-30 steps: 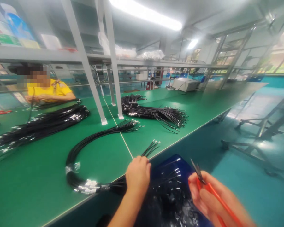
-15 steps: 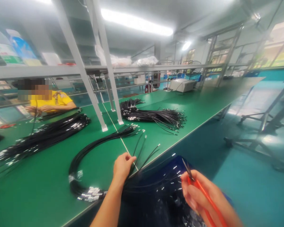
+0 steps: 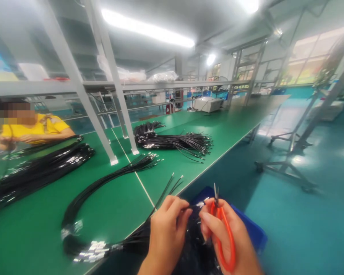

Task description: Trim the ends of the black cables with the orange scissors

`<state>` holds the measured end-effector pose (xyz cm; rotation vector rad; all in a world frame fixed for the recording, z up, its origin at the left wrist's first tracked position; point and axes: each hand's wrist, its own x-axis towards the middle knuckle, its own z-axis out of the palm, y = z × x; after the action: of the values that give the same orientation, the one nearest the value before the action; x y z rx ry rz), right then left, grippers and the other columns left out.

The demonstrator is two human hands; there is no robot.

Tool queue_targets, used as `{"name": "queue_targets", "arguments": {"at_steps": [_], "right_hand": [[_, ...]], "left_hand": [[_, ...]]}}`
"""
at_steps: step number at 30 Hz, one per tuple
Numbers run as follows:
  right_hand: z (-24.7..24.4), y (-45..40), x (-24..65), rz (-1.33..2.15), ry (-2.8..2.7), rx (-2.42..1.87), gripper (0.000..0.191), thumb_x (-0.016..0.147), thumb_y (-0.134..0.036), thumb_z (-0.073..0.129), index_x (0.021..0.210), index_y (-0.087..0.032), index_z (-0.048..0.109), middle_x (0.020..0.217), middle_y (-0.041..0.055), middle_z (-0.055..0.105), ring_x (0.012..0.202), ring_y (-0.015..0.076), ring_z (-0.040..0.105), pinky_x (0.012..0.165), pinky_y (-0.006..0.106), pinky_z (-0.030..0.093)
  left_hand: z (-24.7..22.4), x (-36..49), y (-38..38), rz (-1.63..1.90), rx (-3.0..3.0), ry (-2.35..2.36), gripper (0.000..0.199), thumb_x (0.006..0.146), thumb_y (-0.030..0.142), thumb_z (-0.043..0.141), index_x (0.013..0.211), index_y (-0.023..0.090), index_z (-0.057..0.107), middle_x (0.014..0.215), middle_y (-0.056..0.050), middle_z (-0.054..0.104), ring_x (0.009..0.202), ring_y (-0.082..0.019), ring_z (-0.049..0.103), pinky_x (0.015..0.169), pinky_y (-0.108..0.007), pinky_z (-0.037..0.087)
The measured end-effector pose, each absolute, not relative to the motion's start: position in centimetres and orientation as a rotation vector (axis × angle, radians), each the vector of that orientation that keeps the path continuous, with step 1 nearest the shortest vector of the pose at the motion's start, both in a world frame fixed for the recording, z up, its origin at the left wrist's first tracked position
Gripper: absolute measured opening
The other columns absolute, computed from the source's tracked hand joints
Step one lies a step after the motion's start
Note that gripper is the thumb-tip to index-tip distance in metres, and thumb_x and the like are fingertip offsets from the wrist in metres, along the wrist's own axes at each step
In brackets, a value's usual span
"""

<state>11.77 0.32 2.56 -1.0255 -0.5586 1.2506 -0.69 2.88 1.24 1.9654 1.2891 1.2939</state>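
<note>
My left hand is closed in a pinch on a black cable, whose pale tip points toward my right hand. Orange-handled scissors are held in my right hand, blades pointing up; its fingertips are close to the cable tip, but whether they touch it I cannot tell. Beside my left wrist, a curved bundle of black cables lies on the green table, wrapped with clear tape near white connectors. Several loose cable ends stick up behind my left hand.
Below my hands is a blue bin, its contents dark and blurred. More cable bundles lie further back and at left. Shelf posts rise from the table. A person in yellow works across it.
My hands have come together, the left moving right with the cable and the right moving inward with the scissors, which now point more upright. The view has turned right.
</note>
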Motion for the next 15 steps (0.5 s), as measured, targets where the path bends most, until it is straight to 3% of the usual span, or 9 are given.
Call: {"name": "queue_targets", "arguments": {"at_steps": [4, 10, 15], "right_hand": [[2.2, 0.8, 11.0, 1.149, -0.498, -0.978, 0.032, 0.06, -0.021, 0.077, 0.085, -0.022, 0.058, 0.07, -0.0029, 0.066, 0.056, 0.0123, 0.057, 0.055, 0.025, 0.045], [2.0, 0.7, 10.3, 1.188, -0.51, -0.927, 0.03, 0.062, -0.02, 0.076, 0.085, -0.022, 0.058, 0.07, -0.0029, 0.067, 0.058, 0.0124, 0.059, 0.057, 0.024, 0.045], [1.8, 0.8, 10.2, 1.163, -0.541, -0.915, 0.027, 0.064, -0.023, 0.076, 0.084, -0.022, 0.057, 0.067, -0.004, 0.065, 0.054, 0.0109, 0.057, 0.055, 0.024, 0.045]], "left_hand": [[0.8, -1.3, 2.3, 1.226, 1.912, 1.308, 0.013, 0.082, 0.024, 0.059, 0.071, 0.021, 0.066, 0.067, 0.0, 0.062, 0.061, -0.014, 0.058, 0.057, -0.022, 0.045], [1.1, -1.6, 2.0, 1.123, 1.584, 1.286, 0.019, 0.075, 0.029, 0.063, 0.06, 0.017, 0.064, 0.058, 0.0, 0.061, 0.056, -0.015, 0.055, 0.053, -0.023, 0.042], [0.7, -1.5, 2.0, 1.066, 1.547, 1.266, 0.019, 0.076, 0.028, 0.063, 0.062, 0.016, 0.065, 0.061, 0.0, 0.062, 0.058, -0.015, 0.055, 0.054, -0.022, 0.041]]}}
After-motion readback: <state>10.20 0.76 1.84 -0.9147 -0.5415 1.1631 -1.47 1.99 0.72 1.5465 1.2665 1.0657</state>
